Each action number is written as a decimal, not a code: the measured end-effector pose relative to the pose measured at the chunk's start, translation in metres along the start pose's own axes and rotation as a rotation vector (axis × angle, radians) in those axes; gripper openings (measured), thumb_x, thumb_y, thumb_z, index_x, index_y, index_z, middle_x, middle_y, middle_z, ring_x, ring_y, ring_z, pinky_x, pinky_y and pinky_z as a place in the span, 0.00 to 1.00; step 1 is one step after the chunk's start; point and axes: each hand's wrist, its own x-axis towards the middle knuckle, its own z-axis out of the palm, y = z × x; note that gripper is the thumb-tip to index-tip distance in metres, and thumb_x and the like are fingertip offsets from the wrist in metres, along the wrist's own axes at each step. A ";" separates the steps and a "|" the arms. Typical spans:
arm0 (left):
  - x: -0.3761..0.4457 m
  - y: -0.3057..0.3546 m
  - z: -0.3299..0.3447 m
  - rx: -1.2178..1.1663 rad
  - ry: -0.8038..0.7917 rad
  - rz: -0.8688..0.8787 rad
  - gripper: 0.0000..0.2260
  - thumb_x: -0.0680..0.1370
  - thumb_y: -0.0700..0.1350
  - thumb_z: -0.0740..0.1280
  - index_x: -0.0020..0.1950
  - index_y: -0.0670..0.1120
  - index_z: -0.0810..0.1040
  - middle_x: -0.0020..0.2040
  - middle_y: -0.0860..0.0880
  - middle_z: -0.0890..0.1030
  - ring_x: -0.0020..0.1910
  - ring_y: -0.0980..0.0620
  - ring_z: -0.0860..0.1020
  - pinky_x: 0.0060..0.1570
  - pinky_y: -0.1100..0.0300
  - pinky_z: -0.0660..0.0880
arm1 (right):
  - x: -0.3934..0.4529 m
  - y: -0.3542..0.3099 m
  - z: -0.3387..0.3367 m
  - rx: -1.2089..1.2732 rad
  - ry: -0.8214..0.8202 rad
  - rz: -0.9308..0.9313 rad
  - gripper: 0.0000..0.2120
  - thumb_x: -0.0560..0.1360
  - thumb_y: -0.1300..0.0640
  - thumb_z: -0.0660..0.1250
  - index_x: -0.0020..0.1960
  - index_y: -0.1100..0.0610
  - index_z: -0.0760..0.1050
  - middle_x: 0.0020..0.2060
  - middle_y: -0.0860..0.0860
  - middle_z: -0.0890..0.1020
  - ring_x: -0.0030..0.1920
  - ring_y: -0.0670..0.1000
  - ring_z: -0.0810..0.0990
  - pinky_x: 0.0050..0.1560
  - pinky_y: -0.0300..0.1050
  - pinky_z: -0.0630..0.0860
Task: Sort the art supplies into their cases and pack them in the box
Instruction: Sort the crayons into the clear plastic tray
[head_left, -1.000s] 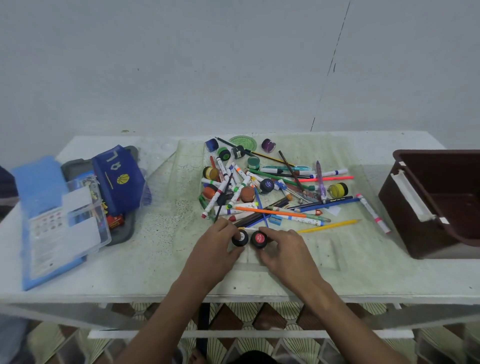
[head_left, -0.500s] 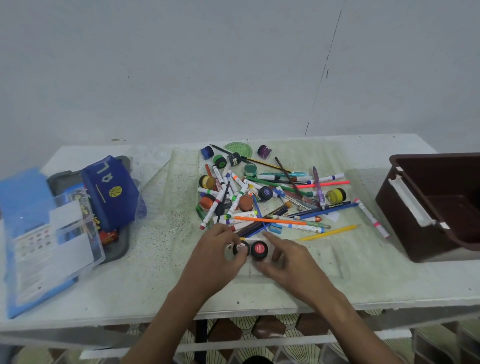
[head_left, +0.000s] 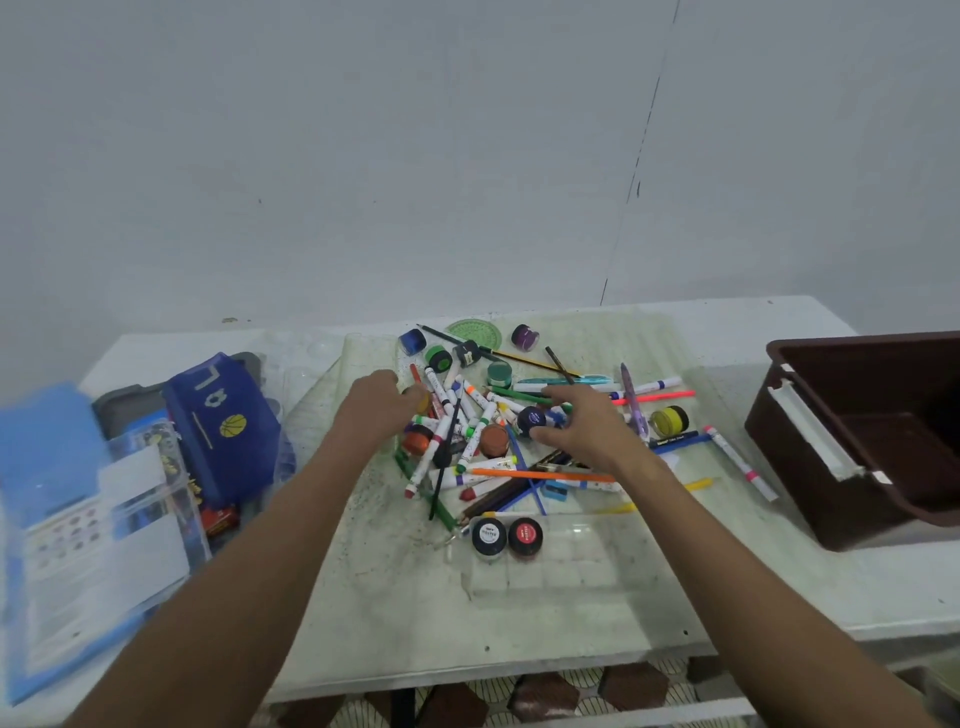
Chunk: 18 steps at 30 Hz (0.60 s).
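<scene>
From my head camera, both my hands are out in the pile of art supplies (head_left: 498, 431) on the surface (head_left: 395, 613). My left hand (head_left: 375, 408) reaches in at the pile's left edge with its fingers curled over a yellowish paint pot (head_left: 423, 401); whether I already grip it or only touch it I cannot tell, since my knuckles hide the fingertips. My right hand (head_left: 582, 428) sits over the middle of the pile, fingers spread and curving around a dark blue paint pot (head_left: 532, 419), thumb below it, about to close but not plainly pinching yet.

Nearer me than both hands, between my forearms, a black pot (head_left: 489, 533) and a red pot (head_left: 525, 535) stand side by side, touching, in the clear tray (head_left: 561, 566) with moulded cells. I judge that is why I go for pots only: the tray is their case, and I am filling it row by row.

The markers and pencils lie untouched under and around my hands. Left of my left arm are the blue pouch (head_left: 218, 421) and a clear plastic case (head_left: 104, 525), waiting for the rest. Right of my right arm, well apart, the brown box (head_left: 872, 436) stands open for packing; nothing shows in the part of it I can see.
</scene>
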 end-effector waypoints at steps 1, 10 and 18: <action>0.005 0.001 0.002 0.011 -0.026 -0.014 0.23 0.78 0.60 0.60 0.54 0.40 0.75 0.54 0.43 0.79 0.49 0.46 0.78 0.43 0.59 0.68 | 0.002 0.000 0.001 0.002 -0.016 0.012 0.30 0.70 0.53 0.74 0.69 0.57 0.70 0.63 0.53 0.75 0.63 0.53 0.73 0.62 0.44 0.69; 0.010 -0.005 0.006 0.013 0.007 0.048 0.15 0.75 0.54 0.69 0.41 0.41 0.76 0.34 0.47 0.76 0.33 0.50 0.74 0.32 0.60 0.68 | 0.005 -0.006 0.009 -0.052 -0.013 -0.021 0.17 0.70 0.57 0.74 0.58 0.60 0.79 0.55 0.55 0.80 0.54 0.50 0.75 0.51 0.39 0.66; -0.037 0.006 -0.014 -0.604 0.051 0.105 0.19 0.72 0.50 0.74 0.61 0.50 0.77 0.35 0.46 0.83 0.32 0.49 0.82 0.31 0.57 0.79 | -0.011 -0.018 0.000 0.103 0.106 -0.070 0.19 0.71 0.55 0.74 0.60 0.57 0.77 0.52 0.50 0.81 0.43 0.41 0.77 0.40 0.27 0.70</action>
